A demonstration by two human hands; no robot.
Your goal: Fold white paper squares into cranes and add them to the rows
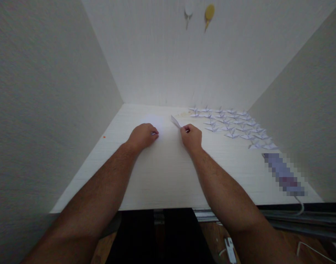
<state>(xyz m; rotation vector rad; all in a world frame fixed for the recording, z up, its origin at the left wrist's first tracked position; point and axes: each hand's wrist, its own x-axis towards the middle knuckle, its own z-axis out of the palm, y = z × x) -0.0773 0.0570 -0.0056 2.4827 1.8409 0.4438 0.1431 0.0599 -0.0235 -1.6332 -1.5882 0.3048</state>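
Note:
My right hand [192,138] pinches a small folded white piece of paper [175,120] by its near end, so the paper sticks up and to the left. To the left of it, my left hand [144,136] is closed with fingertips together just above the white table [162,176]. A tiny pale bit shows between those fingers, too small to make out. Beyond my right hand, several white paper cranes [231,135] stand in rows at the table's back right.
A blurred-out flat device [283,174] with a white cable [302,206] lies near the right edge. Walls enclose the table on three sides. A white hook [188,8] and a yellow hook [209,12] hang on the back wall. A small orange speck [104,137] lies at the left.

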